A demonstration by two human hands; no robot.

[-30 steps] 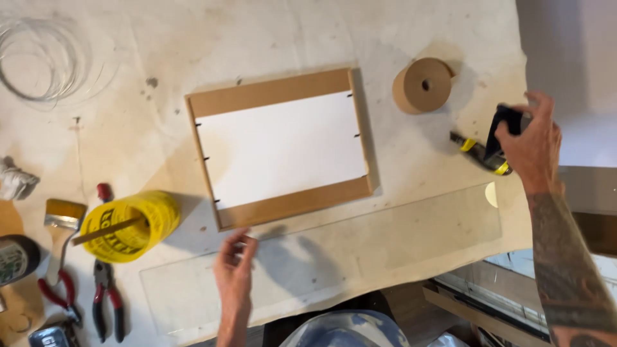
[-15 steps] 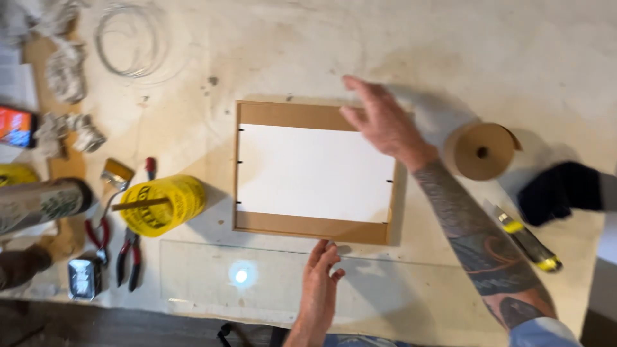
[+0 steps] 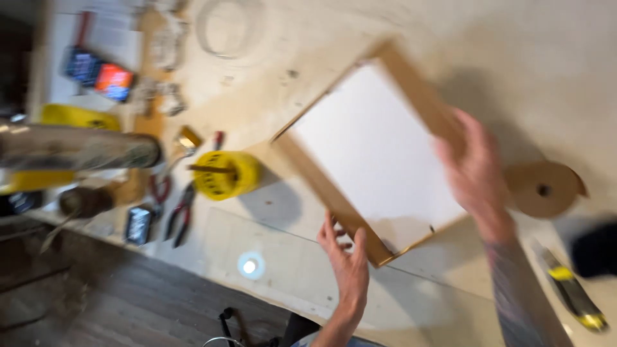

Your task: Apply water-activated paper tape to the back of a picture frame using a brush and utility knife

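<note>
Wooden frame (image 3: 379,154) with white backing, tilted at centre of picture, gripped by both hands: left hand (image 3: 346,257) clasps its lower corner, right hand (image 3: 474,173) its right edge, beside tape roll (image 3: 543,188).

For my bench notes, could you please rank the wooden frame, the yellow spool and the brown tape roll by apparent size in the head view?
1. wooden frame
2. brown tape roll, only slightly ahead
3. yellow spool, nearly alike
</note>
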